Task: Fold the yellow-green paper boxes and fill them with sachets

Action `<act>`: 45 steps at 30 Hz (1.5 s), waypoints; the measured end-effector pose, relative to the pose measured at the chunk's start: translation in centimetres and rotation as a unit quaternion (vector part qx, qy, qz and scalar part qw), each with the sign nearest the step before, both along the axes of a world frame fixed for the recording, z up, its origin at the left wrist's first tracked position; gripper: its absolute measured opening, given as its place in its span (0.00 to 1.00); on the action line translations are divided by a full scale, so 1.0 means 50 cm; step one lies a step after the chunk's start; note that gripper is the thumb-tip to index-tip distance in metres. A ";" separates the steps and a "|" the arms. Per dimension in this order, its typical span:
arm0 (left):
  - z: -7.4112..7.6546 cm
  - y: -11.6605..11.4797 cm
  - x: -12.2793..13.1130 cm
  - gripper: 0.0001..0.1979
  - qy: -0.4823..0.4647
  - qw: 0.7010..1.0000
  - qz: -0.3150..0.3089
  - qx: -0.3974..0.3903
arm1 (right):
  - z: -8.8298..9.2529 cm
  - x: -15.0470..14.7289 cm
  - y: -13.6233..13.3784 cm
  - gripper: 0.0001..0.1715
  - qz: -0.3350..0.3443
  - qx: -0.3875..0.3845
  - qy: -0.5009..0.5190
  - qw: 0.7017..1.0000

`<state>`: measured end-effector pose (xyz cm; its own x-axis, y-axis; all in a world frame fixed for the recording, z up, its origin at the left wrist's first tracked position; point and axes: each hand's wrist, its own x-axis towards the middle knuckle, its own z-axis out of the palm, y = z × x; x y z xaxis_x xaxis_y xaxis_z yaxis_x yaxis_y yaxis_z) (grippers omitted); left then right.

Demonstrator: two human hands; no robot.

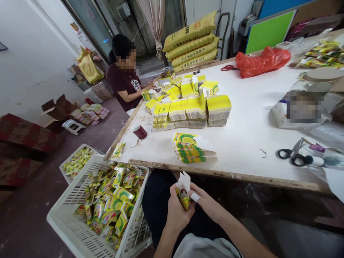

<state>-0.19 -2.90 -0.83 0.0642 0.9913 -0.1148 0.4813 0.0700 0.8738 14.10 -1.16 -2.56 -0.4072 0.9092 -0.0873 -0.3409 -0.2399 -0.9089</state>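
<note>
Over my lap, below the table's front edge, both hands grip one small yellow carton (185, 201) with white flaps standing up at its top. My left hand (174, 211) wraps round the carton's left side and base. From the right, my right hand (201, 200) pinches it near the flaps; a white strip is wrapped on one digit. On the table just beyond lies a fanned stack of flat yellow-green cartons (188, 147). To my left, a white plastic crate (57, 218) holds a heap of small yellow-green packs (115, 204).
Rows of stacked flat cartons (188, 111) stand mid-table, with a dark red mug (140, 132) nearer me. A person (125, 75) sits at the far left side. Scissors (291, 156) lie at right, a red plastic bag (262, 62) further back. Another crate (64, 172) stands beyond the first.
</note>
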 end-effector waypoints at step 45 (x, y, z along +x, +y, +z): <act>0.018 0.005 -0.030 0.25 0.066 0.993 -0.095 -0.014 | 0.035 0.071 0.028 0.16 0.145 0.261 -0.322 0.898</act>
<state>-1.70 -2.66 0.07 0.2322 0.9591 -0.1618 0.5991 -0.0100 0.8006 17.64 0.25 -0.81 -0.6517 0.7583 0.0163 0.3051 0.2817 -0.9097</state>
